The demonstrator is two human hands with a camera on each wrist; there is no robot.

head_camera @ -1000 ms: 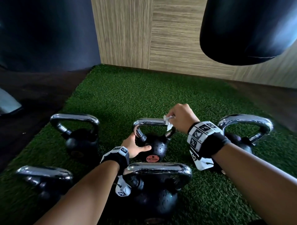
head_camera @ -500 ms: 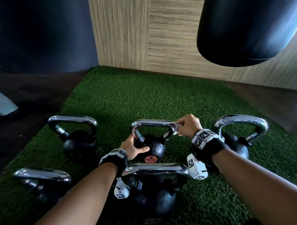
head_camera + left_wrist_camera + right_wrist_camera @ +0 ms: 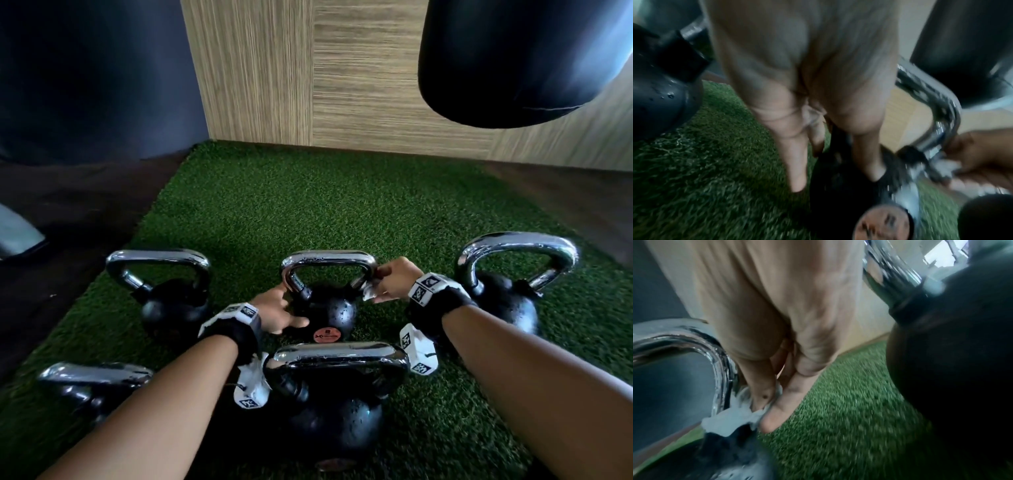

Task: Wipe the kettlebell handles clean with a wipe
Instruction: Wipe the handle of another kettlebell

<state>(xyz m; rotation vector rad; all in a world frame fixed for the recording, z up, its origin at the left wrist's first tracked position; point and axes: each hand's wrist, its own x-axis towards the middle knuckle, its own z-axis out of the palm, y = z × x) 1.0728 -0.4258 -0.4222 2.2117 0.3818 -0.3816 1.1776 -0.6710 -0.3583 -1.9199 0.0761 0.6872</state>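
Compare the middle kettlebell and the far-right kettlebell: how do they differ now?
The middle kettlebell is braced by the left hand while the right hand rubs a wipe on its handle; the far-right kettlebell is untouched. The middle one looks smaller, with a squarer handle. Both have black bodies, chrome handles, and stand on turf.

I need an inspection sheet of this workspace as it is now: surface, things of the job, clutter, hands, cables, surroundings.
Surface: green turf mat, dark floor beside it.
Job's things: five kettlebells on the mat; white wipe against the right leg of the middle kettlebell's handle.
Clutter: nothing seen.
Hands: right hand pinches the wipe; left hand rests on the middle kettlebell's black body.
Cables: nothing seen.
Surroundings: wood-pattern wall, black punching bag hanging above.
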